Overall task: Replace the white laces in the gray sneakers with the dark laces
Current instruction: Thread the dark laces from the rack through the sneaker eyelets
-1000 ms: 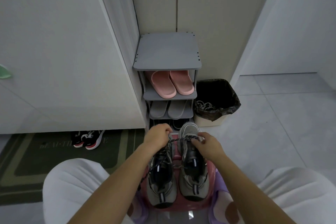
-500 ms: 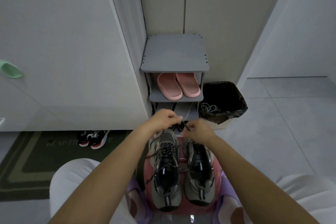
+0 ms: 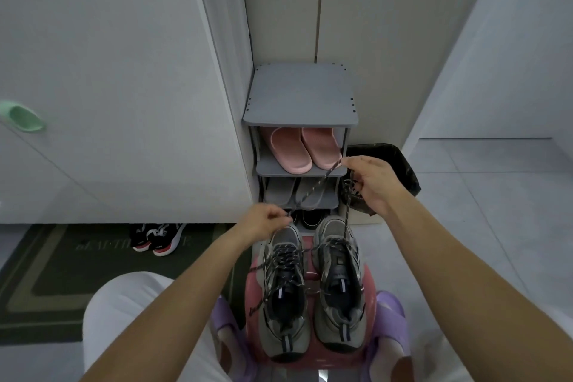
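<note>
Left hand (image 3: pixel 265 225): closed in a pinch, thumb against fingertips, on the dark lace (image 3: pixel 313 192), just above the toe of the left sneaker (image 3: pixel 283 288).
Right hand (image 3: pixel 372 184): raised farther away and to the right, in front of the bin (image 3: pixel 403 164). Its fingers are curled round the same lace, and a short end pokes out near the pink slippers (image 3: pixel 297 149).
Lace relative to the grips: one stretch runs nearly straight between the two hands. A second strand drops from the right hand to the front eyelets of the right sneaker (image 3: pixel 338 282).
Sneakers: side by side on the pink stool (image 3: pixel 254 291), toes pointing away, near the person's knees. The left one looks fully laced in dark. The right one looks threaded only partway.
White laces: not clearly visible, and the right hand covers part of the bin.
Risk, pull: the right sneaker sits loose on the stool, so a hard upward tug may tilt it or drag it off the far edge.
Risk, uneven ends: drawing too much through one side probably leaves the other end too short to tie.
Risk, tangle: loose dark strands lie between the two sneakers and over the stool's left edge, where the working lace may snag them.
Risk, slip: the left pinch is light, so the lace could slide out and go slack.
</note>
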The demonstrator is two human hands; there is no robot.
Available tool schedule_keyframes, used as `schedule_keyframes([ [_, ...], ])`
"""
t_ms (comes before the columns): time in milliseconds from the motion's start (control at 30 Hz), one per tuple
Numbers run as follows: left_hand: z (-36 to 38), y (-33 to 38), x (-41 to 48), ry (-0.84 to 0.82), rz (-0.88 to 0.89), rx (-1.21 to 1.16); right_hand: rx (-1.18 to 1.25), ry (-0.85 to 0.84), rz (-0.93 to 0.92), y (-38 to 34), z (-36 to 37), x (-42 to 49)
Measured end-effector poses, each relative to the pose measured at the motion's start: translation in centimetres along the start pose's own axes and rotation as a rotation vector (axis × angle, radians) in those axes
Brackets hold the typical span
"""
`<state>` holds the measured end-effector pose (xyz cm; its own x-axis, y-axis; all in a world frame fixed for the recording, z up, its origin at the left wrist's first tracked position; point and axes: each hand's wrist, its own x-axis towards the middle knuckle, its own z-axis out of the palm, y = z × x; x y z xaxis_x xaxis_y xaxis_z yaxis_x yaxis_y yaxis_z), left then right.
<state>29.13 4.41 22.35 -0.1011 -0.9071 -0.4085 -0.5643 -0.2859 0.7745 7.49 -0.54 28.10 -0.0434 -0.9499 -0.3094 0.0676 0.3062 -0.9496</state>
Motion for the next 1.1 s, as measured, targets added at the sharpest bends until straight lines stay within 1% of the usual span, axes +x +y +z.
schedule_keyframes([
  [100,0.9,-0.4,-0.7,-0.082,0.011,0.265,0.088,0.018,0.024,0.4,-0.5,0.1],
  [133,1.3,-0.3,-0.8,-0.080,0.008,0.292,0.096,0.001,0.016,0.6,-0.4,0.0],
  [167,1.8,-0.2,-0.8,-0.064,-0.012,0.229,0.069,-0.013,0.006,1.0,-0.2,0.0],
  [200,2.3,0.1,-0.9,-0.040,-0.049,0.078,-0.013,-0.005,-0.003,1.6,-0.1,0.0],
  [267,3.5,0.5,-0.9,0.023,-0.131,-0.296,-0.329,0.105,-0.033,3.7,-0.2,-0.3],
  [300,4.2,0.8,-0.9,0.041,-0.159,-0.446,-0.497,0.157,-0.049,5.0,-0.5,-0.7],
  [333,4.8,1.2,-1.0,0.052,-0.176,-0.556,-0.632,0.157,-0.056,6.4,-0.8,-1.2],
  [367,5.5,1.4,-0.8,0.067,-0.186,-0.614,-0.740,0.100,-0.053,7.8,-1.0,-1.9],
  [433,6.4,2.1,-0.3,0.106,-0.206,-0.663,-0.968,-0.074,-0.037,10.5,-1.0,-3.2],
  [467,6.8,2.4,0.0,0.125,-0.215,-0.656,-1.050,-0.141,-0.051,11.5,-0.8,-3.8],
  [533,7.5,3.0,0.6,0.142,-0.217,-0.590,-1.097,-0.175,-0.086,12.5,-0.7,-4.5],
  [633,8.4,3.1,1.6,0.164,-0.184,-0.393,-1.040,-0.137,-0.087,12.5,-0.9,-4.5],
  [733,9.2,2.6,2.1,0.154,-0.139,-0.207,-1.053,-0.143,-0.087,12.3,-1.2,-4.7],
  [833,9.3,1.8,2.5,0.129,-0.113,-0.030,-1.053,-0.083,-0.071,12.9,-1.6,-4.3],
  [1000,9.3,1.0,2.8,0.122,-0.099,0.049,-1.131,-0.031,-0.028,13.3,-1.9,-4.1],
  [1100,9.3,0.6,2.8,0.117,-0.111,0.037,-1.116,-0.017,0.025,13.1,-1.6,-4.1],
])
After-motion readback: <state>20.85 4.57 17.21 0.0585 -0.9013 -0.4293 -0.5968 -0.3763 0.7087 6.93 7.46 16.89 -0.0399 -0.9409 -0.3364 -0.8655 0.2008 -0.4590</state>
